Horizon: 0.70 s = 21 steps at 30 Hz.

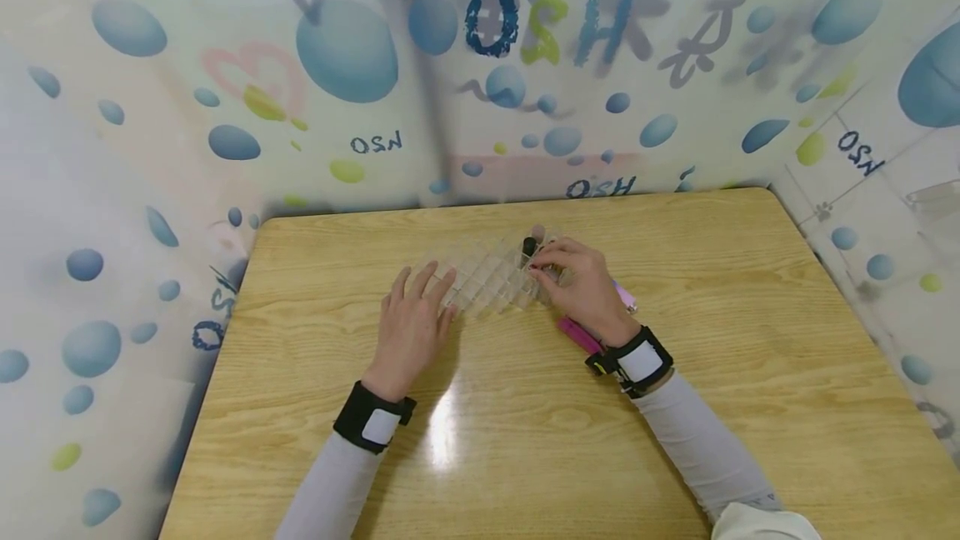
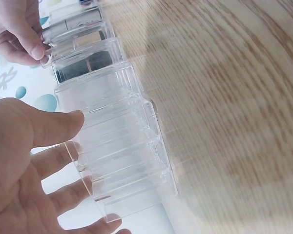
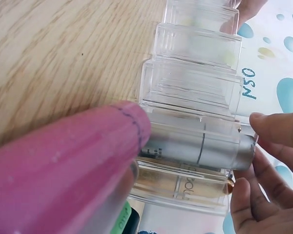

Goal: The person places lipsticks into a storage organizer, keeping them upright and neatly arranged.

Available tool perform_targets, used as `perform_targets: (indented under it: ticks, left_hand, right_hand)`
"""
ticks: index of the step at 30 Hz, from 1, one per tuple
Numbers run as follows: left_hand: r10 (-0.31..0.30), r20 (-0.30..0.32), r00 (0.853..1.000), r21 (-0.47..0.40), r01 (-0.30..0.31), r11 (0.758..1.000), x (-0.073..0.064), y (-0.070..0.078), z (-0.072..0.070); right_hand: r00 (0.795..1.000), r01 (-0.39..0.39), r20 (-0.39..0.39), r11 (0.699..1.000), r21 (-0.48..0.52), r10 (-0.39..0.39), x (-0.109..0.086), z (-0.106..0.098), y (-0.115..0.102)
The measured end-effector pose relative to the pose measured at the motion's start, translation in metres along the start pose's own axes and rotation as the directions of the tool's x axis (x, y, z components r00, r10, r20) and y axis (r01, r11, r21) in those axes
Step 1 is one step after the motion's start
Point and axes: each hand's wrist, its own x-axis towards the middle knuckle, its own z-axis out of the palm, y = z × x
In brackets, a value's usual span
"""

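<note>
Organizer: clear, on worktop
Left hand: fingers spread against it
Right hand: fingers at silver tube, grip unclear

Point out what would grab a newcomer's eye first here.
First, the clear organizer on the table, between the left hand and right hand. Next, the silver tube at the right hand's fingers and the pink object by the right wrist. Behind hangs the blue-spotted backdrop.
</note>
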Motion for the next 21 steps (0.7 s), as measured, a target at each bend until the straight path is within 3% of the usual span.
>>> perform_targets:
  ticks: [21]
  left_hand:
    - [-0.007,0.012,1.0,0.003,0.007,1.0,0.0001,-0.001,0.0004]
  right_hand:
    - [1.0,-0.012,0.022,1.0,-0.029,0.013,-0.0017,0.0024,0.0024]
